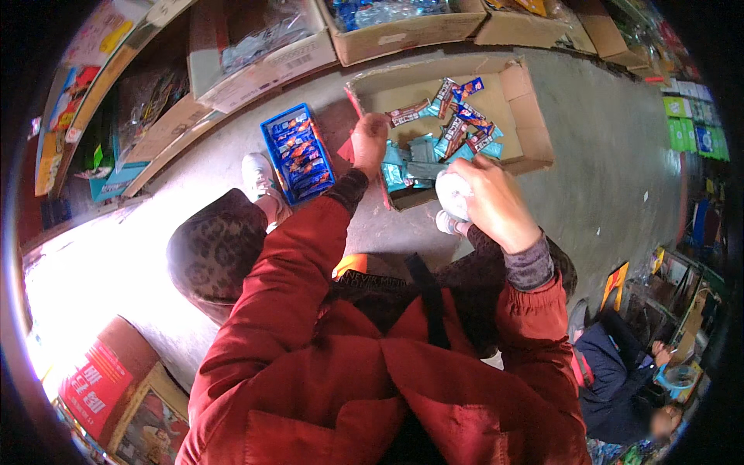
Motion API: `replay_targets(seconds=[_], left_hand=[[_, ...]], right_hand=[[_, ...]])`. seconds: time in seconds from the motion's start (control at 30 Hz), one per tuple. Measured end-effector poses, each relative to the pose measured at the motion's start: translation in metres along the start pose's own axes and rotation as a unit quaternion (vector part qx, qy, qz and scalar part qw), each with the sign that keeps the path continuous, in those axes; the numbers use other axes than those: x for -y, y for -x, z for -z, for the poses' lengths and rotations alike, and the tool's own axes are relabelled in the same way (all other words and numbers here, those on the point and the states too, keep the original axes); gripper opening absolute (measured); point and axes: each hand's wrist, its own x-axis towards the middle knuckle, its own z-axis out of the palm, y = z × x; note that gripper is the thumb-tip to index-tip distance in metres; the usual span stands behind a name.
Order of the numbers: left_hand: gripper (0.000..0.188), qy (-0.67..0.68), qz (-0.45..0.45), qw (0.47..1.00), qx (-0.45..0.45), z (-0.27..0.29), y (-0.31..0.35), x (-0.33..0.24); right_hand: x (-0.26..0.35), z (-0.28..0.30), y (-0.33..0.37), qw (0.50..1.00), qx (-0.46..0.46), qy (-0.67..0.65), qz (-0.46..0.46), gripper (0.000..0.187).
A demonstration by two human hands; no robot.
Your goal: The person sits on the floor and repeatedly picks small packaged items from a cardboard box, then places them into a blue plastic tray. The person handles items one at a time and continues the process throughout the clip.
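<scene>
While the right hand (496, 198) clasps a white roundish object (452, 195) at the near edge of a carton (524, 105) of wrapped bars (454, 133), the left hand (370, 143) is by the carton's left side, its grip unclear. If the right grip loosened, the object could fall among the bars.

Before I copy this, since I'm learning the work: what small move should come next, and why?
Probably set the white round item down outside the box: it occupies the right hand, while the wrapped bars lie loose and jumbled inside.
</scene>
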Motion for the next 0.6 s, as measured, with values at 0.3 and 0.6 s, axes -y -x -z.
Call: replay_targets(seconds=[0.3, 0.6], left_hand=[[0.023, -0.288, -0.178, 0.919, 0.204, -0.101, -0.018, 0.031], [0.028, -0.444, -0.274, 0.814, 0.256, -0.23, -0.104, 0.048]], right_hand=[[-0.042, 0.038, 0.05, 0.99, -0.081, 0.038, -0.107, 0.037], [-0.062, 0.068, 0.061, 0.982, -0.076, 0.011, -0.17, 0.04]])
